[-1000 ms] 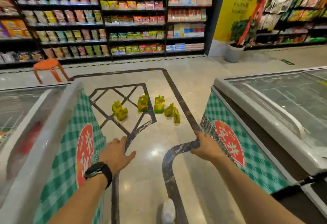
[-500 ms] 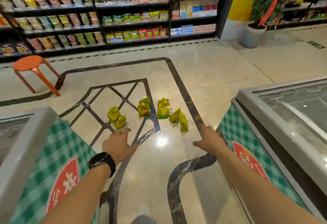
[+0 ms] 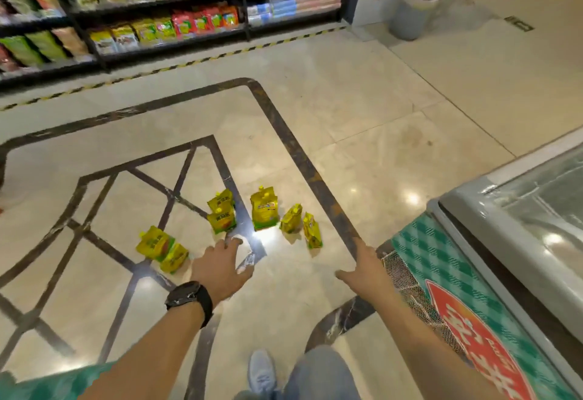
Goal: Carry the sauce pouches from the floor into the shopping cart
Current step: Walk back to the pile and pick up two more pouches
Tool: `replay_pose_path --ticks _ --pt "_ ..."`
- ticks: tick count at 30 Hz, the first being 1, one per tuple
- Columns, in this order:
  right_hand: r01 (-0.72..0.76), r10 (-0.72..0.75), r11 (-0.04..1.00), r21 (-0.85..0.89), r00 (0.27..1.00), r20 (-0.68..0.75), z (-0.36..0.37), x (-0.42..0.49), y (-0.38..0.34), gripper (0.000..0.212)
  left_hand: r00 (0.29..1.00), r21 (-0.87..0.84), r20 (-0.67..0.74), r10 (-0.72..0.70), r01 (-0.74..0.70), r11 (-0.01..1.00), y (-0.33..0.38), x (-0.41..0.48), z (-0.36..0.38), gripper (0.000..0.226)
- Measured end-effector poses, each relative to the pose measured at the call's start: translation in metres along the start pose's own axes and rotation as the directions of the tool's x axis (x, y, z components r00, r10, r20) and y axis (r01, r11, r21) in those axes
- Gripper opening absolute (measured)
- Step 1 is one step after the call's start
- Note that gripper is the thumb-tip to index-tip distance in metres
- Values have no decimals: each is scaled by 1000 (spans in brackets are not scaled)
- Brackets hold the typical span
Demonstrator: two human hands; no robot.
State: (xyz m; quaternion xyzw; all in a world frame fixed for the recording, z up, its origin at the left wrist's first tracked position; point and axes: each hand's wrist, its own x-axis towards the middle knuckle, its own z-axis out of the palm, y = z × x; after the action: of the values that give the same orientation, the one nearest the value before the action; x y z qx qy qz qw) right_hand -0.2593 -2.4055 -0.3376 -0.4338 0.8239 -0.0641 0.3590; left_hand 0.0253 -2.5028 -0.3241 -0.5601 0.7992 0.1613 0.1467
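Sauce pouches (image 3: pixel 264 212), yellow with green bases, stand or lie on the floor (image 3: pixel 394 147), all beyond the fingertips of both grips. Seven are visible, in four groups.

Left grip (image 3: pixel 220 268): a bare hand, palm down, with its fingers straight and apart and its thumb spread toward the right grip. It holds nothing and is not in contact with any pouch. A black wristwatch (image 3: pixel 189 300) sits just behind it on the wrist.

Right grip (image 3: pixel 366 270): a bare hand, palm down, with its fingers extended forward and its thumb pointing toward the left grip. It holds nothing.

Pouch positions:
- Left pair (image 3: pixel 154 243): just outboard of the left grip and slightly ahead of it. Both are tipped over and touch each other.
- Centre pair (image 3: pixel 220 216): directly ahead of the left grip's fingertips, upright, one behind the other.
- Single pouch: ahead of the gap between the two grips, upright, nearer the left grip's line.
- Right pair (image 3: pixel 303 224): ahead of the right grip, toward its thumb side, upright and close together. Contact between the two cannot be determined.

A freezer chest (image 3: pixel 520 242) with a green check panel stands immediately outboard of the right grip. Stocked shelves (image 3: pixel 189 30) stand well ahead of both grips. A grey shoe (image 3: pixel 261 371) shows behind the grips, between the forearms.
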Motion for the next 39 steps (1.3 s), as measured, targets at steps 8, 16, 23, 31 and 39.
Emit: replay_pose_path --ticks 8,16,23,31,39 --pt "-258 239 940 223 965 107 86 163 33 94 971 -70 237 35 -19 997 -4 195 80 73" --pt "-401 416 828 392 908 50 242 366 87 104 944 -234 329 6 76 969 -2 396 273 99" --pt "-160 313 763 626 939 -141 400 537 151 100 991 -573 136 3 76 816 26 565 467 110" --pt "2 407 746 665 790 -459 428 584 168 67 996 -817 -76 55 -94 569 35 589 514 69" --pt "-133 305 605 785 950 -74 280 525 143 38 945 -847 273 182 146 511 5 570 358 39"
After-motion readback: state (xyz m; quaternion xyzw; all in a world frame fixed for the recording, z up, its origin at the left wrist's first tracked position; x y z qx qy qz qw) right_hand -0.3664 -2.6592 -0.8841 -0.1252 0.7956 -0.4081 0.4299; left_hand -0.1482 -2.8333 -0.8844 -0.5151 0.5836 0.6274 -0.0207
